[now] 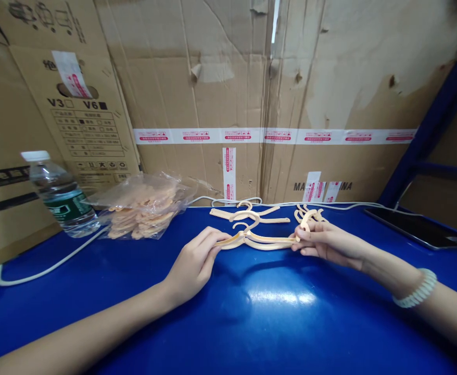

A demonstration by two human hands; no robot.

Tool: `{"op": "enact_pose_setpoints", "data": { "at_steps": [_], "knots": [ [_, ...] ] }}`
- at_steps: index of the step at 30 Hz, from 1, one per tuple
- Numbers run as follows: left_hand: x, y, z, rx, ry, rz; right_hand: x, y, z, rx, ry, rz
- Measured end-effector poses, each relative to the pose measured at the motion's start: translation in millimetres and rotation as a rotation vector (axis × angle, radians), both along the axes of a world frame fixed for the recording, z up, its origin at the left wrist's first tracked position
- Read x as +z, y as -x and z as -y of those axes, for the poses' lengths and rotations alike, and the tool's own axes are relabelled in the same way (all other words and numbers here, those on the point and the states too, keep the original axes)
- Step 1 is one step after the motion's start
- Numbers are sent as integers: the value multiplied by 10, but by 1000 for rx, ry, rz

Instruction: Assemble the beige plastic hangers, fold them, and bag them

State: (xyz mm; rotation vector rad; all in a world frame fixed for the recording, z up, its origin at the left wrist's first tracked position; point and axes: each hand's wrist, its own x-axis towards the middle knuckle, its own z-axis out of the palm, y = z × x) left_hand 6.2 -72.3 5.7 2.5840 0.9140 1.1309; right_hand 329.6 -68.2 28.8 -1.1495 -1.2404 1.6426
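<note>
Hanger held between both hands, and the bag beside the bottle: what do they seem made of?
The hanger, gripped at its ends by the left hand and right hand, looks like moulded plastic: thin, uniform peach, smooth. The bag seems clear plastic film: see-through, crinkled, shiny.

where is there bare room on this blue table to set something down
Widest bare patch of the glossy blue table: near middle, between the forearms, below the left hand and right hand pinching a thin beige plastic hanger. Another: between right hand and flat black phone. Crowded at back: loose beige hangers, clear plastic bag, water bottle.
</note>
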Motion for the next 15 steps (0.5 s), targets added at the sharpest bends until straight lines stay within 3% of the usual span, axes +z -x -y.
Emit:
{"op": "enact_pose_setpoints", "data": {
  "at_steps": [7,15],
  "knots": [
    [-11,1,1,-18,-24,-2,-4,13,-8,-19,26,-72],
    [-15,6,8,-23,-15,10,0,70,23,-111,-145,21]
  ]
}}
